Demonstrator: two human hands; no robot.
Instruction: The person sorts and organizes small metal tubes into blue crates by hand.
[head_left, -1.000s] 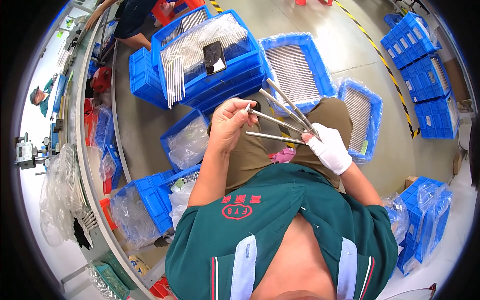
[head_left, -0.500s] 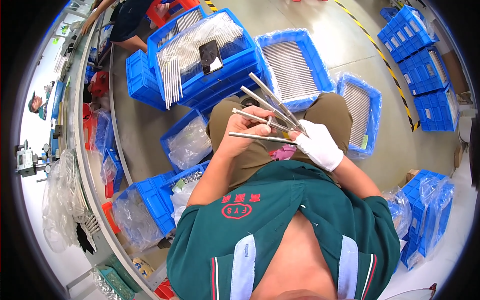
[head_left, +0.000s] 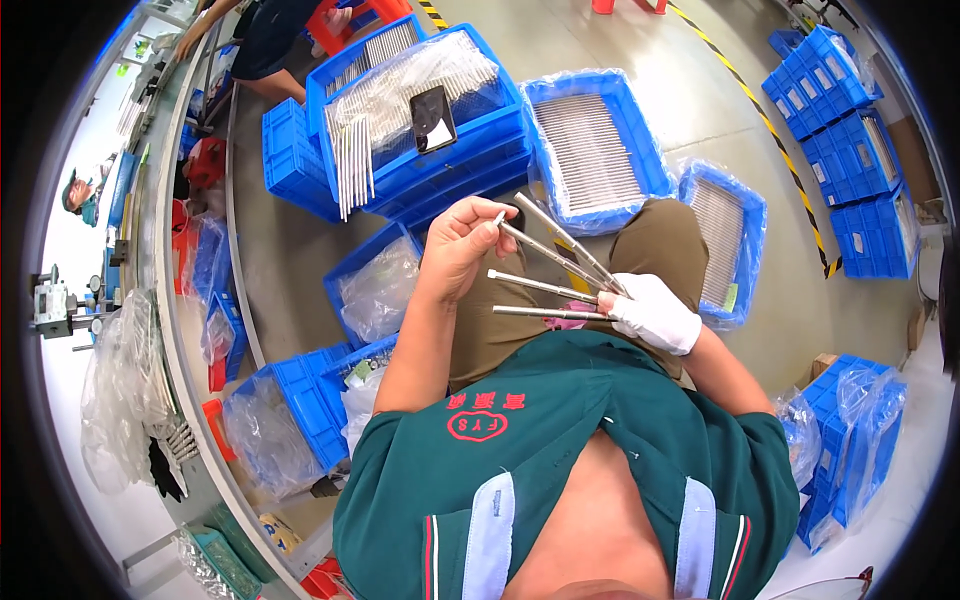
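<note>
I see four thin, silver metal rods [head_left: 548, 275] fanned out above my lap, their right ends bunched together, their left ends spread apart.

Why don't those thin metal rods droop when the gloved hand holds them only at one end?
The metal rods jut out straight from the right hand, so they are probably stiff. They look smooth and shiny, so perhaps slippery. Being round, they would likely roll if laid down. The left hand pinches one tip.

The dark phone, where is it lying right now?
In the head view, the phone lies upper left of centre, on the plastic-covered rods in the stacked blue crate, beyond the left hand.
</note>
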